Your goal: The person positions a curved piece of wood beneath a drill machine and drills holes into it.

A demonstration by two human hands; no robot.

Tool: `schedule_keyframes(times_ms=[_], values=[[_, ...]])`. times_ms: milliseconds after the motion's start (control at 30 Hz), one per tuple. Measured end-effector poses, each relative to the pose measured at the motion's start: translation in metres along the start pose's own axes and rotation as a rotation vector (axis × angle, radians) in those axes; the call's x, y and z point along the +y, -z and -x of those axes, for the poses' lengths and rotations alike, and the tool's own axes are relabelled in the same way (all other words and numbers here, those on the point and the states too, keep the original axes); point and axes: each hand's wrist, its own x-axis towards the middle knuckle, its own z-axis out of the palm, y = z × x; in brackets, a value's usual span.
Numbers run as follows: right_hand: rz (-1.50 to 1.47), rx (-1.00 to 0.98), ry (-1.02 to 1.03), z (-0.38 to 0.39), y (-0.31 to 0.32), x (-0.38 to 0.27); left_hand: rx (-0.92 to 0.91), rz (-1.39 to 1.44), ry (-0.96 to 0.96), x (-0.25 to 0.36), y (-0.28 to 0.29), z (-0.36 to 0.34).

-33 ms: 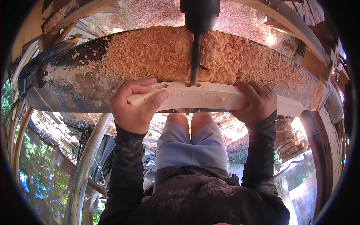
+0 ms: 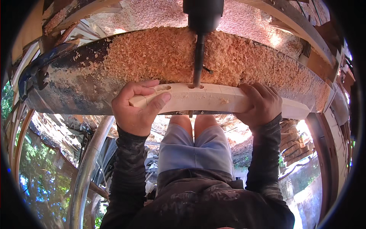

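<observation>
A pale, curved piece of wood [image 2: 206, 101] lies along the near edge of a dark worktable [image 2: 82, 95]. My left hand [image 2: 134, 107] grips its left end, fingers over the far side and thumb on the near face. Further right, my right hand [image 2: 263, 104] is wrapped over the piece, whose tapered end sticks out past it. Between the hands, a drill bit [image 2: 198, 61] comes down from a black chuck [image 2: 203, 17] into a slot in the wood's upper face. A second rounded slot [image 2: 163, 87] lies beside my left fingers. Pencil lines cross the wood.
Wood shavings [image 2: 152, 53] are heaped over the table behind the piece. A small dark bolt [image 2: 208, 70] pokes out of them beside the bit. A metal pipe [image 2: 89, 164] stands at lower left, and curved wooden boards [image 2: 293, 24] arch over the far right.
</observation>
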Motion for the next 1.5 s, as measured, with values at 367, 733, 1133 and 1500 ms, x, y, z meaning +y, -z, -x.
schedule_keyframes(times_ms=[367, 733, 1133, 1500], values=[[0.002, -0.028, -0.017, -0.0024, 0.0029, -0.0044, -0.011, 0.044, 0.048, 0.0005, 0.0023, -0.0026], [0.005, -0.035, -0.02, -0.0007, 0.0031, -0.0047, -0.015, 0.051, 0.025, -0.003, 0.0021, -0.0041], [0.017, -0.037, -0.011, -0.0033, 0.0036, -0.0052, -0.045, 0.035, 0.055, 0.0016, 0.0028, -0.0032], [0.003, -0.049, -0.026, -0.0031, 0.003, -0.005, -0.027, 0.035, 0.028, 0.0007, 0.003, -0.0036]])
